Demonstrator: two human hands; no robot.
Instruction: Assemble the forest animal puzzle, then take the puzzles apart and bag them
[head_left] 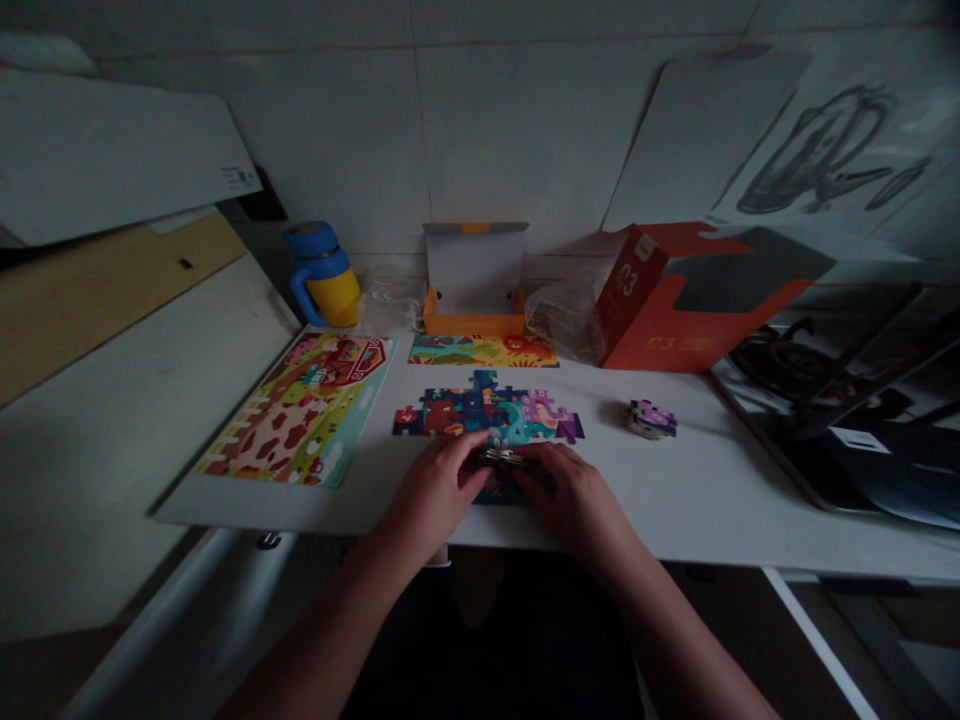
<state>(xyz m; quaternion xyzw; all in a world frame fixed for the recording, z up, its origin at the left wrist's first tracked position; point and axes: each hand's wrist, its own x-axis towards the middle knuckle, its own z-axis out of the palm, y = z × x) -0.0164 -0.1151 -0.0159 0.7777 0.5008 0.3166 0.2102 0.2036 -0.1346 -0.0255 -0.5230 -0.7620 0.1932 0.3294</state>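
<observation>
A partly joined jigsaw puzzle (487, 408) in blue, teal and purple lies on the white table (712, 490). My left hand (435, 490) and my right hand (574, 495) rest at its near edge, fingers curled together around a small stack of puzzle pieces (501, 457) held between them. A small pile of loose pieces (652, 419) sits to the right, apart from both hands.
A finished farm puzzle (304, 405) lies at the left and another colourful strip (484, 350) behind. At the back stand a blue-yellow mug (324, 275), an open orange box (474, 280), plastic bags (559, 315) and a red carton (675, 300). Dark trays (847, 400) fill the right.
</observation>
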